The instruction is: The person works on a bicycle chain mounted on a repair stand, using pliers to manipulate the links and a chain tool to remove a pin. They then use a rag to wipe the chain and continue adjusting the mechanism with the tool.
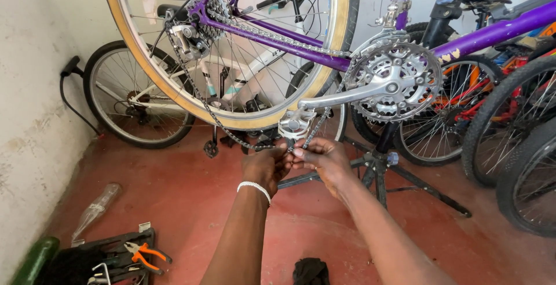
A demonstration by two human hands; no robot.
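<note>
A purple bicycle (324, 44) hangs raised on a black repair stand (379, 163). Its loose chain (211, 114) droops from the rear derailleur (185, 39) down to my hands, and a second stretch rises toward the silver chainrings (397, 79). My left hand (265, 166), with a white bead bracelet on the wrist, pinches one chain end. My right hand (325, 157) pinches the other end, fingertips touching the left ones just below the silver pedal (295, 124). The spot where the chain ends meet is hidden by my fingers.
A white bicycle (139, 97) leans on the back wall, with more bikes (509, 117) crowded at right. A black pump (72, 88) stands by the left wall. On the red floor lie a tool case with orange-handled pliers (145, 254), a plastic bottle (95, 209) and a black rag (310, 271).
</note>
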